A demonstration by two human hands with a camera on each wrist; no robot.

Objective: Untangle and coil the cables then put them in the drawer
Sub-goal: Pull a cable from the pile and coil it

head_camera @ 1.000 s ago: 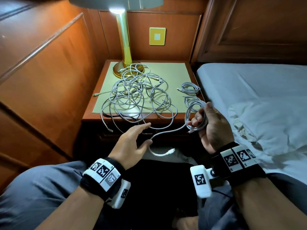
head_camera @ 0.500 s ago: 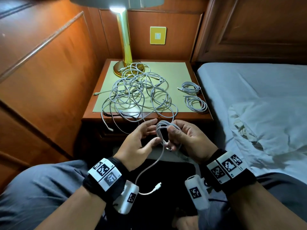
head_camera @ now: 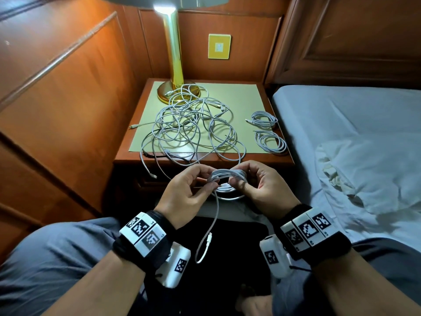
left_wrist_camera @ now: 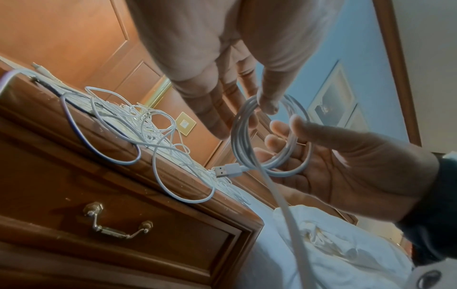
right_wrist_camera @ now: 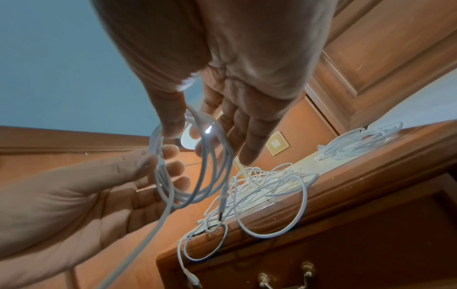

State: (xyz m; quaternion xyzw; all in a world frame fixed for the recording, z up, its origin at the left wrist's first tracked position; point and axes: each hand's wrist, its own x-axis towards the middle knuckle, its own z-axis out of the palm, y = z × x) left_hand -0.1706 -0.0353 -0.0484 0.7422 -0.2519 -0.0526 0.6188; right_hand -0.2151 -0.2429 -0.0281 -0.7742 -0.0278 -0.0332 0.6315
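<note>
Both hands hold one coil of white cable (head_camera: 227, 179) in front of the nightstand. My left hand (head_camera: 208, 177) pinches the coil's left side between thumb and fingers (left_wrist_camera: 269, 105). My right hand (head_camera: 241, 179) grips the right side, its fingers (left_wrist_camera: 274, 142) passing through the loops. The coil's USB plug (left_wrist_camera: 226, 170) sticks out sideways, and a loose tail hangs down to a small connector (head_camera: 208, 238). A big tangle of white cables (head_camera: 193, 128) lies on the nightstand top. The drawer (left_wrist_camera: 148, 221) below is closed.
Two finished coils (head_camera: 265, 118) (head_camera: 271, 142) lie at the nightstand's right edge. A brass lamp (head_camera: 175, 65) stands at the back, its base under the tangle. Some cable loops hang over the front edge (right_wrist_camera: 272, 232). A bed with white sheets (head_camera: 353, 156) adjoins on the right.
My right hand brought the coil from the nightstand's right corner down to the middle. My left hand, free before, closed on the coil. The tail now hangs lower between my wrists.
</note>
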